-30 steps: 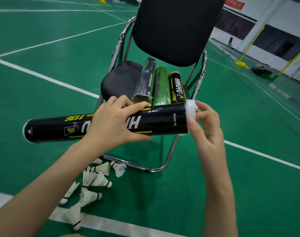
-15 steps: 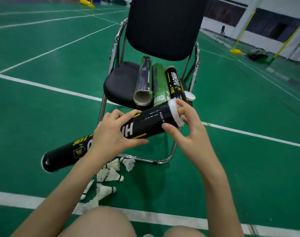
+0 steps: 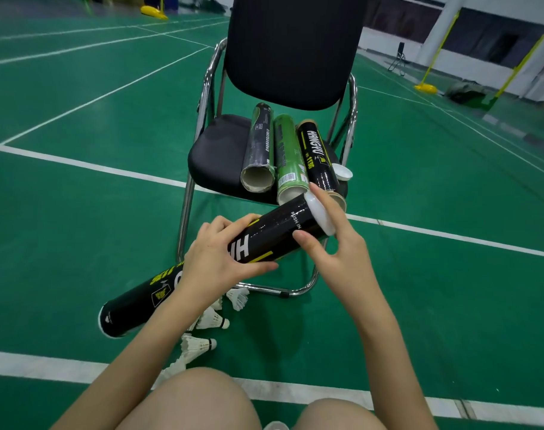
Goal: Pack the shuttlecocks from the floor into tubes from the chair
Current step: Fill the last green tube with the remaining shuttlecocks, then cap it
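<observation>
Black and glossy, the tube (image 3: 264, 243) lies tilted across the person's lap, its white cap (image 3: 318, 214) raised toward the chair (image 3: 221, 156). The left hand (image 3: 215, 259) wraps its grip round the tube's middle; the right hand (image 3: 336, 246) pinches the cap end, thumb under, fingers over the rim. The step in hand looks like uncapping, so the next move calls for a pull or twist while the left hand holds firm. The shuttlecocks (image 3: 210, 319) lie on the floor (image 3: 78, 212) below the tube, none packed yet. Three more tubes (image 3: 287, 156) rest on the seat, with a loose cap (image 3: 342, 172) beside them.
</observation>
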Tool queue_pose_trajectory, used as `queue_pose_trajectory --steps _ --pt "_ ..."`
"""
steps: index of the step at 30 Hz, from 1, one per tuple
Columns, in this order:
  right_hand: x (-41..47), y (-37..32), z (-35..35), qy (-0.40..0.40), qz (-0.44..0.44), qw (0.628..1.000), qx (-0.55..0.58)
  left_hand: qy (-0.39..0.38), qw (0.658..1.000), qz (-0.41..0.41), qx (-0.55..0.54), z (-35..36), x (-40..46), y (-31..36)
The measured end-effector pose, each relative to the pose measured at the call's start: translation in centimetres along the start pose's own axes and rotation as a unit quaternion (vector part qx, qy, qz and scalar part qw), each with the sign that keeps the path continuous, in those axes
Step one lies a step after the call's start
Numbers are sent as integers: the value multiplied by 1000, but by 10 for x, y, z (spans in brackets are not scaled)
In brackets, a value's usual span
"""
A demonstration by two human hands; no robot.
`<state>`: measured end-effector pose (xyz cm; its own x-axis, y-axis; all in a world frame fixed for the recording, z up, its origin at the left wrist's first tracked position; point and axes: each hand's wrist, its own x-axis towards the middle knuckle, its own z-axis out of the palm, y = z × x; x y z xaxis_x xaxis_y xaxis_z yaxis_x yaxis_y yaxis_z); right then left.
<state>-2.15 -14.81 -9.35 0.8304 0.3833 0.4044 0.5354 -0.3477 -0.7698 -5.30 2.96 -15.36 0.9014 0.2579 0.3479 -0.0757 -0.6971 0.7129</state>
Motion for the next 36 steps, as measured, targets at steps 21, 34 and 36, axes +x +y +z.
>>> queue_pose_trajectory --steps 21,34,36 --pt "4 6 9 12 -19 996 -88 -26 994 -52 -90 7 -9 1" --pt "-3 7 20 52 8 982 183 -120 965 -47 -227 16 -13 6" --pt "1 13 21 47 1 982 183 -124 960 -24 -249 16 -12 9"
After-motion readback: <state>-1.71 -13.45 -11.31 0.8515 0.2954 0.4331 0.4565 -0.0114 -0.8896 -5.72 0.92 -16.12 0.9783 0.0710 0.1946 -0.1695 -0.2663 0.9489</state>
